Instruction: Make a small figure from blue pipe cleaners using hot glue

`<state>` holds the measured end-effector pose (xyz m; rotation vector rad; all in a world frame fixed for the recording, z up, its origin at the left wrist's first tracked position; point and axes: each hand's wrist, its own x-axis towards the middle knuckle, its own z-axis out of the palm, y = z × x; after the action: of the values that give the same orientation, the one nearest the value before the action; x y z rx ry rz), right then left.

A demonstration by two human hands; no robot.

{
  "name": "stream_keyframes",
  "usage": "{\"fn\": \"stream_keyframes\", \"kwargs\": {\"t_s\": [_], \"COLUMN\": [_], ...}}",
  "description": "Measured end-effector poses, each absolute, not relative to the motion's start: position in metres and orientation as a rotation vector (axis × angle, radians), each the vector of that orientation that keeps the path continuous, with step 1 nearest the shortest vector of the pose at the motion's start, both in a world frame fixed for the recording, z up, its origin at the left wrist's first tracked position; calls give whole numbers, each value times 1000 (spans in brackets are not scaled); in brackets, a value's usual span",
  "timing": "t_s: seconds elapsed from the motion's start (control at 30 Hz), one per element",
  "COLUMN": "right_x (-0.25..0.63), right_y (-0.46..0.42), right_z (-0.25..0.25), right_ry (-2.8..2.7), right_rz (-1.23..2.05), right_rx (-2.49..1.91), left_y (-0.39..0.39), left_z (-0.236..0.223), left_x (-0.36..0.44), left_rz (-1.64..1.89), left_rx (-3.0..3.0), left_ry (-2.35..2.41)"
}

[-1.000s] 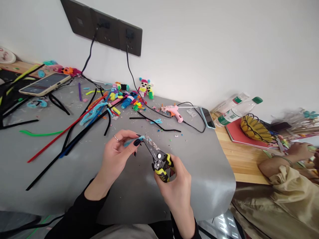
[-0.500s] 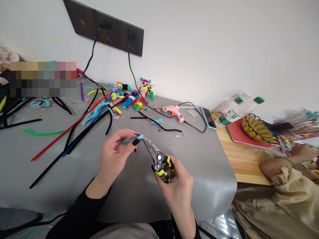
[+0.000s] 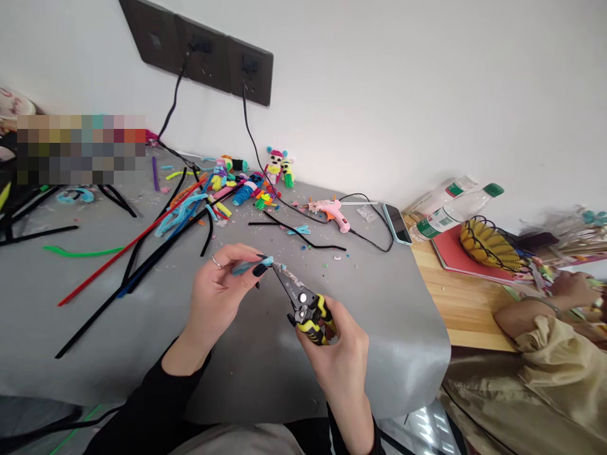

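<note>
Pinched between the thumb and fingers of my left hand (image 3: 217,297) is a light blue pipe cleaner piece (image 3: 244,268), its end peeking out at the fingertips. My right hand (image 3: 342,344) is wrapped round the yellow-and-black handles of a pair of wire-stripping pliers (image 3: 303,303). The narrow jaws point up and left, and their tips meet the blue piece at my left fingertips. Whether the jaws grip it I cannot tell. Both hands are above the front of the grey-covered table (image 3: 265,360).
Loose pipe cleaners (image 3: 137,240) lie at the left. Small fuzzy figures (image 3: 275,165) stand by the wall. A pink glue gun (image 3: 334,213) with a cord and a phone (image 3: 397,224) lie at the back right. A co-worker's arm (image 3: 531,316) is at the right, near bottles (image 3: 455,212) and a wire basket (image 3: 488,243).
Almost nothing differs. Both hands keep their hold on the blue piece and the pliers, with only a tiny shift. The co-worker's hand at the right has moved slightly.
</note>
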<state>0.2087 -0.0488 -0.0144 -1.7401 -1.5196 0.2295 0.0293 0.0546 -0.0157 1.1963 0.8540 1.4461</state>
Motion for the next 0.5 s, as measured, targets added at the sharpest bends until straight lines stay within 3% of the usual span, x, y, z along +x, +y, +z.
{"fn": "stream_keyframes", "kwargs": {"t_s": [0.5], "right_x": [206], "right_y": [-47], "right_z": [-14], "right_ry": [-1439], "right_rz": [369], "right_rx": [-1718], "left_y": [55], "left_z": [-19], "left_x": [31], "left_rz": [1429], "left_rx": [1191], "left_ry": [861]}}
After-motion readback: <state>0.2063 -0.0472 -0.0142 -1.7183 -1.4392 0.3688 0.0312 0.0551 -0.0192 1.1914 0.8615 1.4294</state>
